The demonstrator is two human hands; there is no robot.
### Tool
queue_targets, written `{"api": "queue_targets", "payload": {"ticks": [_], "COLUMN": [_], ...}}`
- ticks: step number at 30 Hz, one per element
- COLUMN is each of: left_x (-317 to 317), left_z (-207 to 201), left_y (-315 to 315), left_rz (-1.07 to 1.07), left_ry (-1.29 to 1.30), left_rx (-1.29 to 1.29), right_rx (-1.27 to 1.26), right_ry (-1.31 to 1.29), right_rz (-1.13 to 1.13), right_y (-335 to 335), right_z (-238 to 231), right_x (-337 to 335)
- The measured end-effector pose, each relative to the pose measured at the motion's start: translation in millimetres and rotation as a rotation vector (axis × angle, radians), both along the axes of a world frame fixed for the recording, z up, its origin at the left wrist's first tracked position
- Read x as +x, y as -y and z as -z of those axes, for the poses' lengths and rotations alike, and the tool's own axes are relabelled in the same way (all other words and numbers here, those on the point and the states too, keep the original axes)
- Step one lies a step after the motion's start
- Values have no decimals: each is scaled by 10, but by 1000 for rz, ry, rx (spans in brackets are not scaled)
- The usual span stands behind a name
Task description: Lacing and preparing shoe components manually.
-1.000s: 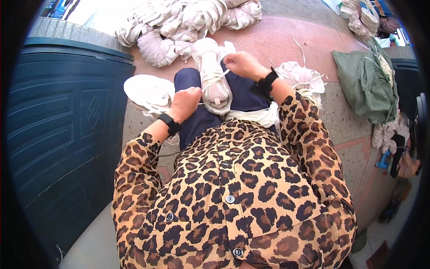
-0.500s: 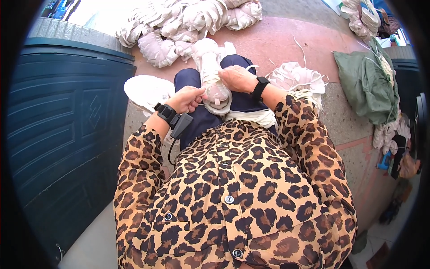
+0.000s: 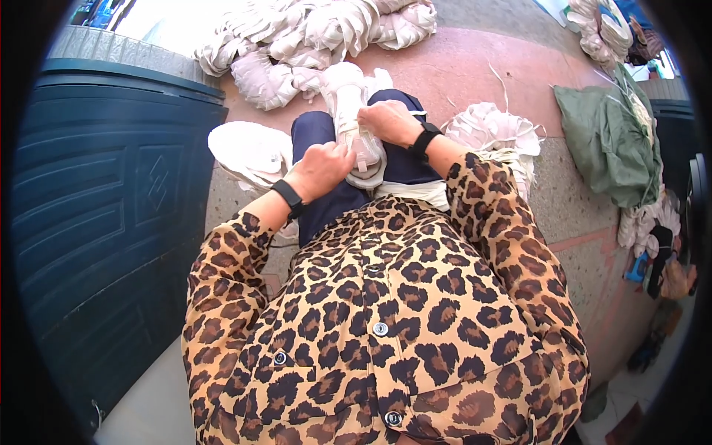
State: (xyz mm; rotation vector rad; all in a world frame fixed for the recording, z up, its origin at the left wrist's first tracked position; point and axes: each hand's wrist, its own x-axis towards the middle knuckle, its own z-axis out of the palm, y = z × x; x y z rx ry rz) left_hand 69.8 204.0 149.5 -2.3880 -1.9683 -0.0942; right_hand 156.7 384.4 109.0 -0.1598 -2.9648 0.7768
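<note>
Shoe (image 3: pixel 345 102), long axis outward from the shirt (image 3: pixel 400 315), toe farthest

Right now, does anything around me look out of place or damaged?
A lace-like strand straggles across the pink floor, beyond the pale heap on your right; it looks stray. I see no clear spill or damage.

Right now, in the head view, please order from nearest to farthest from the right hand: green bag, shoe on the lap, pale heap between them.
1. Shoe: just left of the right hand.
2. Pale heap: to the hand's right.
3. Green bag: farther right.
</note>
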Motion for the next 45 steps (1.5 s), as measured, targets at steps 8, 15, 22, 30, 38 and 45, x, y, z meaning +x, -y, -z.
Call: {"api": "queue_targets", "payload": {"ticks": [8, 15, 22, 30, 38, 45], "left_x": [-243, -215, -236, -660, -930, -1335], "left_z": [41, -19, 10, -347, -702, -967], "left_y": [61, 63, 92, 435, 899, 881], "left_rz": [-447, -694, -658, -943, -1095, -726], "left_ry": [288, 348, 276, 1692, 1133, 2000], "left_rx": [-154, -240, -228, -305, -801, 168], "right_rx": [-820, -723, -866, -1286, -1916, -1525], "right_ry": [223, 222, 468, -129, -816, -701], "right_rz": [127, 116, 212, 314, 209, 733], "right_y": [-225, -155, -122, -720, -1585, -1350], "right_z": [3, -75, -148, -623, -1104, -989], "right_x": [143, 180, 310, 738, 1653, 1619]}}
